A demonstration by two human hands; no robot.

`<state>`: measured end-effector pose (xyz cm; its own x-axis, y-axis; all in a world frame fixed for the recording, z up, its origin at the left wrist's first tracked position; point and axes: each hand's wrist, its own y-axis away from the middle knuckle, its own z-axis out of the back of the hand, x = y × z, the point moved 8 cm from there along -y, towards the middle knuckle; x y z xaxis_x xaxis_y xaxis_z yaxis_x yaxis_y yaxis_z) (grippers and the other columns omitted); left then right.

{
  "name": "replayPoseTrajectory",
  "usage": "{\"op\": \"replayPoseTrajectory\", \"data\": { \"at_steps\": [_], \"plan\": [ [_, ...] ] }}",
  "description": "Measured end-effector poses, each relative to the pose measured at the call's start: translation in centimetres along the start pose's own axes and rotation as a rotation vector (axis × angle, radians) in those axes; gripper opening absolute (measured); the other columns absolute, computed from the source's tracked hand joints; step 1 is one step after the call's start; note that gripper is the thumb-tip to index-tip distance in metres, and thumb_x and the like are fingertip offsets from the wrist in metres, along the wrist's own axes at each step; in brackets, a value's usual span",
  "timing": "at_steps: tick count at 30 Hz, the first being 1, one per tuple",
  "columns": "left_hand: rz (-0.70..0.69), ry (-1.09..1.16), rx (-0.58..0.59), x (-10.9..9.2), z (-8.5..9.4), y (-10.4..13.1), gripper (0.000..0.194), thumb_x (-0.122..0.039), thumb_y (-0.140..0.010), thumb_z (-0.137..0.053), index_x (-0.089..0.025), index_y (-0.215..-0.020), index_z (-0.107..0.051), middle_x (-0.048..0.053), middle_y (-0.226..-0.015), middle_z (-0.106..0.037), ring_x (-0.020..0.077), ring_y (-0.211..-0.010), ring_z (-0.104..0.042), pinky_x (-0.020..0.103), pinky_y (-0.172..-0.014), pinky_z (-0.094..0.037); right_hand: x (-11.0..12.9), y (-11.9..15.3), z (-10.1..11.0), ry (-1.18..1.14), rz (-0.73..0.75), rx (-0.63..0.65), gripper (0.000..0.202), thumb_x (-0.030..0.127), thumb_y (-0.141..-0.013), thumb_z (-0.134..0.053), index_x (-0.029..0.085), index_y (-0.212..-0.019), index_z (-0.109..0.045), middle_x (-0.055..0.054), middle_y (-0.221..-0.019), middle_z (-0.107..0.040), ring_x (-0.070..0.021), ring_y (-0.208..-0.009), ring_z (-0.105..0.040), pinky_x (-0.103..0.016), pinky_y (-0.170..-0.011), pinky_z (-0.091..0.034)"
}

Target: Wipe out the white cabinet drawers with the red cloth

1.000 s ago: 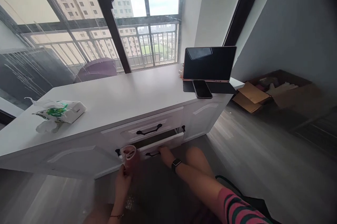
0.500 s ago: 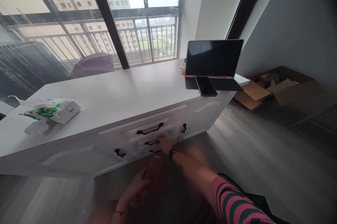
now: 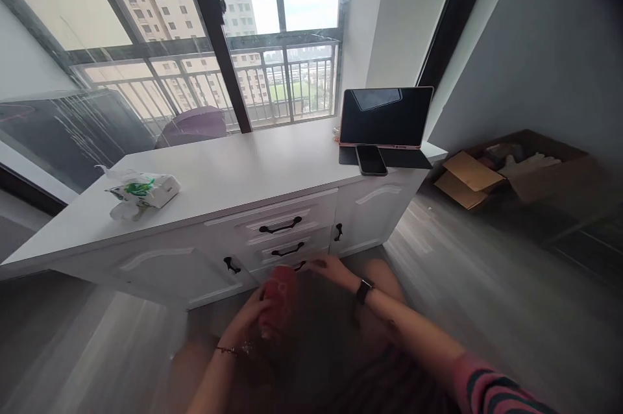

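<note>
Now your left hand (image 3: pixel 253 316) is wrapped around the red cup (image 3: pixel 278 297), held upright near you; your right hand (image 3: pixel 331 269), fingers loosely apart, reaches the lowest drawer's handle (image 3: pixel 300 265) just beyond.

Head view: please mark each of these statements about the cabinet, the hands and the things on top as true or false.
1. The left hand holds a pink cup. True.
2. The right hand rests on the phone. False: it reaches to the lowest drawer handle.
3. The tablet stands upright behind the phone. True.
4. The tissue pack lies on the floor. False: it lies on the cabinet top.
5. The top drawer is open. False: it is shut.
</note>
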<state>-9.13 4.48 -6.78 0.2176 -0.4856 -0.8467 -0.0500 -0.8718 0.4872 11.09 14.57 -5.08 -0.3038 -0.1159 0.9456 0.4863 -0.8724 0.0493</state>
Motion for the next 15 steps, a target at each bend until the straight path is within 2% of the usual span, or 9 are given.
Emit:
{"op": "replayPoseTrajectory", "data": {
  "at_steps": [2, 4, 6, 8, 11, 13, 15],
  "plan": [
    [-0.075, 0.034, 0.032, -1.3, -2.2, 1.6, 0.048, -0.018, -0.066, -0.069, -0.018, -0.113, -0.062, 0.011, -0.109, -0.069, 0.0242, -0.095, -0.064, 0.035, -0.084, -0.048, 0.4, 3.1, -0.1, -0.222, -0.088, -0.030, 0.036, 0.046, -0.082, -0.059, 0.018, -0.102, -0.071, -0.006, -0.091, -0.071, -0.0212, -0.082, -0.065, -0.034, -0.072, -0.049],
    [-0.175, 0.064, 0.035, -2.3, -4.7, 3.6, 0.050, -0.020, -0.065, -0.073, -0.018, -0.114, -0.061, 0.011, -0.111, -0.068, 0.0232, -0.096, -0.064, 0.033, -0.083, -0.048, 0.8, 6.7, -1.7, -0.542, -0.186, -0.061, 0.044, 0.050, -0.078, -0.066, 0.023, -0.112, -0.066, -0.008, -0.110, -0.068, -0.0225, -0.095, -0.065, -0.035, -0.076, -0.051],
    [-0.273, 0.101, -0.011, -2.3, -6.9, 5.8, 0.047, -0.023, -0.064, -0.076, -0.019, -0.109, -0.060, 0.008, -0.104, -0.069, 0.0212, -0.091, -0.064, 0.031, -0.080, -0.049, 1.4, 10.4, -3.9, -0.795, -0.231, -0.101, 0.049, 0.051, -0.076, -0.069, 0.025, -0.116, -0.062, -0.007, -0.120, -0.064, -0.0229, -0.102, -0.063, -0.036, -0.080, -0.051],
    [-0.371, 0.138, -0.123, -1.4, -8.3, 8.2, 0.043, -0.025, -0.064, -0.077, -0.020, -0.102, -0.059, 0.004, -0.095, -0.068, 0.0185, -0.086, -0.063, 0.028, -0.077, -0.049, 2.2, 13.4, -5.7, -0.944, -0.227, -0.163, 0.049, 0.052, -0.076, -0.069, 0.024, -0.115, -0.061, -0.007, -0.119, -0.064, -0.0223, -0.103, -0.062, -0.035, -0.084, -0.050],
    [-0.439, 0.217, -0.276, 1.0, -9.7, 11.5, 0.041, -0.027, -0.066, -0.077, -0.021, -0.100, -0.056, 0.001, -0.091, -0.067, 0.0157, -0.084, -0.062, 0.026, -0.078, -0.047, 3.5, 16.4, -6.5, -0.962, -0.171, -0.222, 0.044, 0.047, -0.076, -0.071, 0.023, -0.111, -0.062, -0.005, -0.112, -0.066, -0.0201, -0.102, -0.062, -0.032, -0.089, -0.048],
    [-0.436, 0.336, -0.259, 2.4, -10.6, 12.9, 0.037, -0.031, -0.072, -0.074, -0.023, -0.103, -0.056, 0.001, -0.097, -0.066, 0.0153, -0.089, -0.062, 0.027, -0.082, -0.047, 4.6, 17.4, -6.1, -0.896, -0.135, -0.232, 0.038, 0.041, -0.076, -0.073, 0.022, -0.108, -0.063, -0.004, -0.108, -0.067, -0.0189, -0.101, -0.061, -0.029, -0.088, -0.047],
    [-0.444, 0.483, -0.176, 2.7, -11.5, 13.9, 0.030, -0.036, -0.077, -0.069, -0.023, -0.101, -0.059, 0.001, -0.097, -0.066, 0.0149, -0.091, -0.061, 0.027, -0.085, -0.047, 5.9, 18.1, -5.6, -0.898, -0.120, -0.212, 0.035, 0.039, -0.077, -0.072, 0.022, -0.106, -0.064, -0.003, -0.105, -0.068, -0.0182, -0.096, -0.062, -0.028, -0.085, -0.047]
  ]
}}
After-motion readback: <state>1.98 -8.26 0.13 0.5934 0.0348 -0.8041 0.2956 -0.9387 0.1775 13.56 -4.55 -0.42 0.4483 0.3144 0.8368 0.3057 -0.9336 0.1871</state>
